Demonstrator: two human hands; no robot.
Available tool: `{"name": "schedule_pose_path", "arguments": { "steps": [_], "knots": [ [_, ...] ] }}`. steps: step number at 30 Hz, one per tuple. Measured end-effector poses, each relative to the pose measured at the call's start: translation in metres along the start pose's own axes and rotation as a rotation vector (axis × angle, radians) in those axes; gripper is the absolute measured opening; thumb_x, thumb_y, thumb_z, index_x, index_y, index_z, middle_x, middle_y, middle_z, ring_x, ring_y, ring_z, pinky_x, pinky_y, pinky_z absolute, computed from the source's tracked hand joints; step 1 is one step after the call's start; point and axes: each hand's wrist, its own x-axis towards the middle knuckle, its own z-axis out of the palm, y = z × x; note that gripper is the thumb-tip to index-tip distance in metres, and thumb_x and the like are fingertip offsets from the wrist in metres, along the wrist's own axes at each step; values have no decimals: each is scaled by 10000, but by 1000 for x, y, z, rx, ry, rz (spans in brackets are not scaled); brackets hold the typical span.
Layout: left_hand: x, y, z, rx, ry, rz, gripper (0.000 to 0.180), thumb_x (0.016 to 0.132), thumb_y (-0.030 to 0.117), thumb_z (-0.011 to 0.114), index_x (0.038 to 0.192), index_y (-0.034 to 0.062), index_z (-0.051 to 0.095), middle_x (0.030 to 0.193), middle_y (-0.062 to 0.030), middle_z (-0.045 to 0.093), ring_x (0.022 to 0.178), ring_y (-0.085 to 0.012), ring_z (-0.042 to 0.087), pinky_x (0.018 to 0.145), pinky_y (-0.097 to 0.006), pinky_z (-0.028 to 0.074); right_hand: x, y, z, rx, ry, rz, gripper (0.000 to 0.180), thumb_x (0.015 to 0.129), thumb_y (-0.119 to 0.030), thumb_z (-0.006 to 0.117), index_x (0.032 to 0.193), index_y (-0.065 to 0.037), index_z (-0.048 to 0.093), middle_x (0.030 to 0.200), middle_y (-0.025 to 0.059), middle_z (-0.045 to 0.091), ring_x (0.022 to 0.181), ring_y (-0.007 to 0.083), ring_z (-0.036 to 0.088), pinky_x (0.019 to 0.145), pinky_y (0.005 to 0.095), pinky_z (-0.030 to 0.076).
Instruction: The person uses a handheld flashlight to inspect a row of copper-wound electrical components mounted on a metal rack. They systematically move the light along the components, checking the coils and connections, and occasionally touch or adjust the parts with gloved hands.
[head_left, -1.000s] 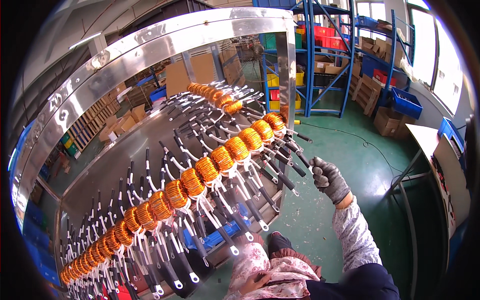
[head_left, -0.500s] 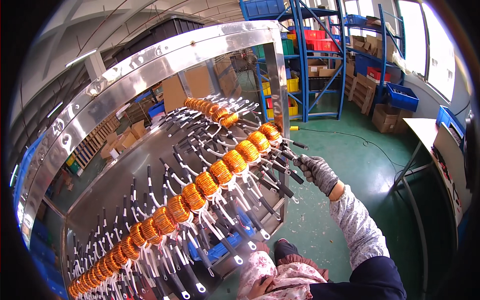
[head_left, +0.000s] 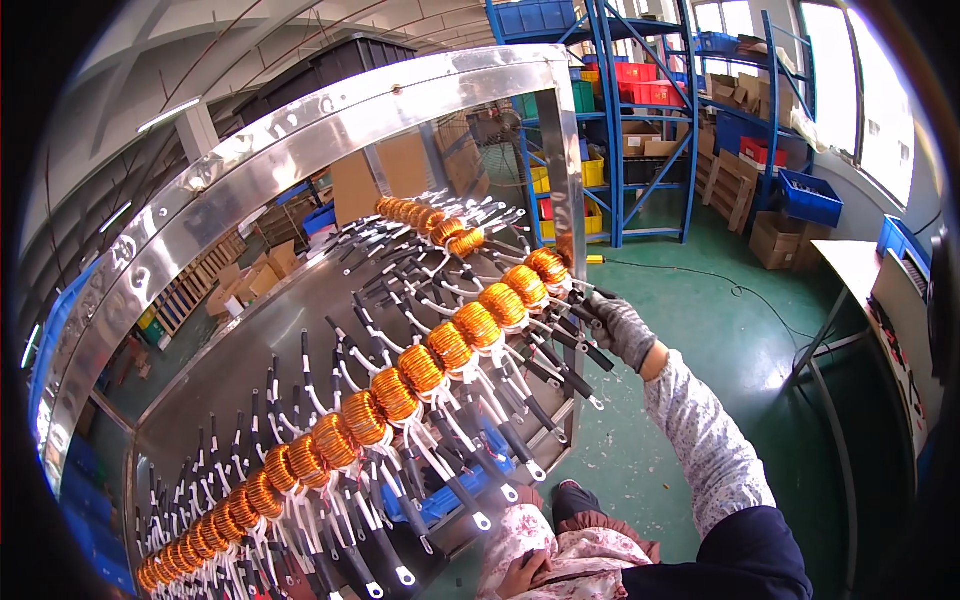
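Note:
A long row of orange copper-wound toroidal coils (head_left: 422, 370) runs diagonally across a metal cart shelf (head_left: 300, 325). White leads with black sleeves (head_left: 505, 430) and ring terminals stick out on both sides. My right hand (head_left: 622, 330), in a grey glove, is at the row's far right end beside the cart post. Its fingers are curled around black-sleeved wire leads (head_left: 583, 312) there and partly hide them. Low in the view, my left hand (head_left: 520, 574) rests bare against my clothing. Its fingers look bent around something small and dark that I cannot make out.
A shiny metal frame (head_left: 330, 108) arches over the coils, with an upright post (head_left: 562, 170) at the right. Behind, a shorter coil row (head_left: 430, 222) lies on the shelf. Blue racks (head_left: 610, 120) with bins stand farther back. A workbench (head_left: 855, 262) is at right; a cable (head_left: 690, 270) crosses the floor.
My right hand has moved slightly left and up, closer to the cart post and the end coil. The whole view has shifted a little. My left hand stays low against my clothing.

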Motion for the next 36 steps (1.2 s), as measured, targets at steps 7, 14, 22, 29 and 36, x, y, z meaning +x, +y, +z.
{"name": "schedule_pose_path", "arguments": {
  "steps": [7, 14, 22, 29, 36],
  "knots": [
    [-6, 8, -11, -149, 56, -53, 386, 925, 419, 420, 690, 115, 456, 473, 1, 358, 379, -97, 328, 362, -225, 258, 1, 1, -11, 124, 12, 174, 224, 910, -274, 420, 924, -98, 557, 574, 40, 554, 340, 107, 418, 282, 215, 267],
    [-5, 17, -5, -293, 63, -111, 393, 918, 430, 433, 669, 127, 451, 454, 2, 348, 367, -102, 322, 349, -227, 248, 9, 5, -26, 97, 4, 213, 312, 916, -353, 395, 810, -115, 567, 586, 19, 549, 367, 95, 405, 311, 222, 255],
    [-3, 34, 19, -501, 87, -330, 339, 907, 386, 484, 669, 147, 456, 462, 19, 344, 367, -90, 297, 366, -223, 237, -73, 37, -31, -237, 232, -516, 292, 912, -296, 466, 861, -25, 565, 613, -1, 498, 486, 76, 436, 440, 256, 382],
    [12, 46, 61, -280, -545, -209, 375, 936, 390, 416, 796, 47, 471, 519, 12, 356, 381, -67, 299, 372, -210, 241, -206, 132, -38, -715, -402, -437, 235, 829, -185, 625, 1007, -31, 621, 915, 151, 629, 845, 300, 602, 741, 356, 474],
    [26, 30, 131, -109, -635, -351, 358, 930, 401, 427, 763, 87, 469, 492, 28, 340, 375, -67, 292, 364, -211, 224, -254, 190, -114, -556, -605, -217, 327, 905, -262, 512, 1144, -42, 551, 1035, 149, 594, 984, 289, 558, 878, 343, 424]
  ]
}}
